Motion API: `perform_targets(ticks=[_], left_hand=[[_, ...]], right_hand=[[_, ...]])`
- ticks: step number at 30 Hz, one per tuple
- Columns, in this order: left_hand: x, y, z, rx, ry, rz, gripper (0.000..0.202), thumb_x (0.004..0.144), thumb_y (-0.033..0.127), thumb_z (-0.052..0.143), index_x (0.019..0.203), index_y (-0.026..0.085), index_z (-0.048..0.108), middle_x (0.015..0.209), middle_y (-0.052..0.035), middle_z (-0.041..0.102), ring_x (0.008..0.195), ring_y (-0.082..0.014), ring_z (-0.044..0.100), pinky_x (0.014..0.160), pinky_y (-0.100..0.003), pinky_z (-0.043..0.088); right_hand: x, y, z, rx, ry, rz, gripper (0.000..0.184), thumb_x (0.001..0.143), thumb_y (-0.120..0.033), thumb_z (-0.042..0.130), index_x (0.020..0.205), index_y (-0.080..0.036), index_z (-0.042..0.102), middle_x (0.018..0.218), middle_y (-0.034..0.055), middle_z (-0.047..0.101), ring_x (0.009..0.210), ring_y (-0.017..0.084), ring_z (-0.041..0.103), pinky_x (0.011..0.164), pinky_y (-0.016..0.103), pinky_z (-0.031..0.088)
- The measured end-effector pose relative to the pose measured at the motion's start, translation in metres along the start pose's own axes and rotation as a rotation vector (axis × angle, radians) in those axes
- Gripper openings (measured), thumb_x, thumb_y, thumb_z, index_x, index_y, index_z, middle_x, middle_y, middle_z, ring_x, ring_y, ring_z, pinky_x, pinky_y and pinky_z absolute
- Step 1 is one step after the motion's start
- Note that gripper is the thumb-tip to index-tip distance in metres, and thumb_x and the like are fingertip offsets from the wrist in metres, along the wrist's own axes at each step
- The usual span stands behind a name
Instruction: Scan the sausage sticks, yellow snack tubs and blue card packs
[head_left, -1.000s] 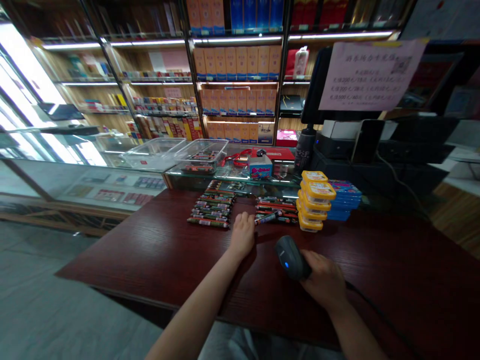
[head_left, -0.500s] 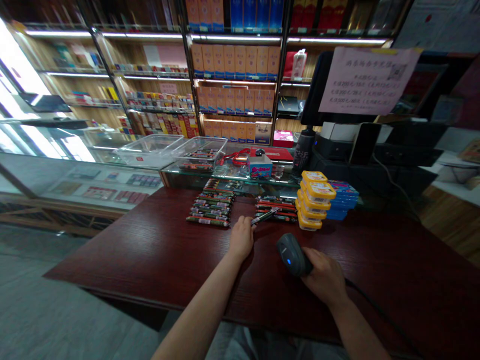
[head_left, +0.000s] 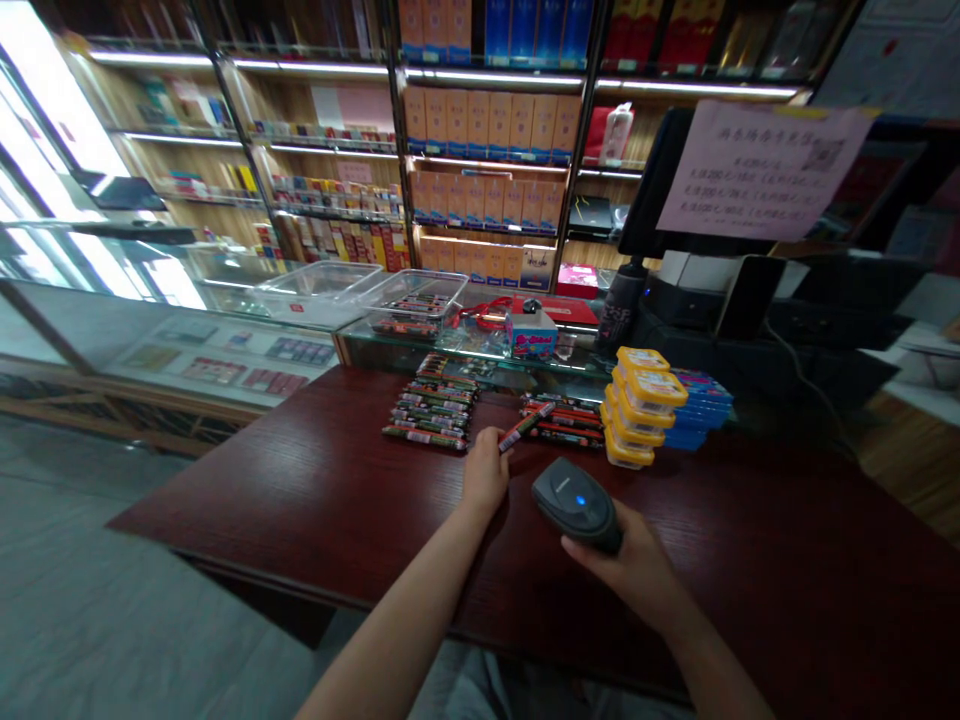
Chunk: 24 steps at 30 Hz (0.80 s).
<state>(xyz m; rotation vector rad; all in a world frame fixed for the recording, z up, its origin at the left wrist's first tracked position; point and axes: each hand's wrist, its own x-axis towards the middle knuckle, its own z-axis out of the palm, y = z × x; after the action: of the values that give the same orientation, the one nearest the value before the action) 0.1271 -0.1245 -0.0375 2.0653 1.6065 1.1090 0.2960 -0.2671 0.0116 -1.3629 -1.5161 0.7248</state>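
Red-banded stick (head_left: 526,427) tilts in left hand (head_left: 484,472), black scanner (head_left: 576,505) fills right hand (head_left: 628,572).

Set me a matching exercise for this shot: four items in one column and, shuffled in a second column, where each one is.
Items
1. Handheld barcode scanner
2. Striped packaged stick
3. Yellow-lidded tubs
4. Clear plastic tray

Places
A. Stacked on the dark red counter, beside blue boxes
B. In the right hand
C. On the glass case, with packaged sticks inside
D. At the fingertips of the left hand

Pairs: 1-B, 2-D, 3-A, 4-C
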Motion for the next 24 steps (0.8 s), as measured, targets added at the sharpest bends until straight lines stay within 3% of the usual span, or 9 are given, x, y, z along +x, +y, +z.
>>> perform_targets(ticks=[10, 17, 24], left_hand=[[-0.002, -0.002, 0.000, 0.004, 0.034, 0.097, 0.014, 0.081, 0.014, 0.052, 0.094, 0.019, 0.051, 0.094, -0.0057, 0.057, 0.096, -0.0199, 0.056, 0.085, -0.033, 0.045], [0.000, -0.001, -0.001, -0.009, 0.012, 0.002, 0.022, 0.080, 0.009, 0.052, 0.099, 0.020, 0.051, 0.098, -0.0052, 0.058, 0.100, -0.0200, 0.057, 0.089, -0.034, 0.045], [-0.001, 0.000, -0.002, 0.028, 0.011, 0.040, 0.020, 0.083, 0.017, 0.056, 0.102, 0.020, 0.051, 0.100, -0.0055, 0.059, 0.097, -0.0198, 0.058, 0.085, -0.032, 0.046]], right_hand=[[0.000, -0.013, -0.004, 0.001, -0.058, 0.010, 0.033, 0.072, -0.028, 0.066, 0.104, -0.017, 0.067, 0.103, 0.0083, 0.072, 0.096, 0.024, 0.067, 0.088, 0.039, 0.052], [0.000, -0.017, -0.007, -0.064, -0.061, -0.034, 0.031, 0.075, -0.031, 0.064, 0.103, -0.018, 0.066, 0.103, 0.0085, 0.072, 0.094, 0.023, 0.067, 0.086, 0.036, 0.052], [0.006, 0.014, -0.020, -0.598, 0.048, -0.057, 0.027, 0.072, -0.034, 0.061, 0.096, -0.023, 0.063, 0.087, 0.0041, 0.072, 0.080, 0.025, 0.067, 0.070, 0.034, 0.049]])
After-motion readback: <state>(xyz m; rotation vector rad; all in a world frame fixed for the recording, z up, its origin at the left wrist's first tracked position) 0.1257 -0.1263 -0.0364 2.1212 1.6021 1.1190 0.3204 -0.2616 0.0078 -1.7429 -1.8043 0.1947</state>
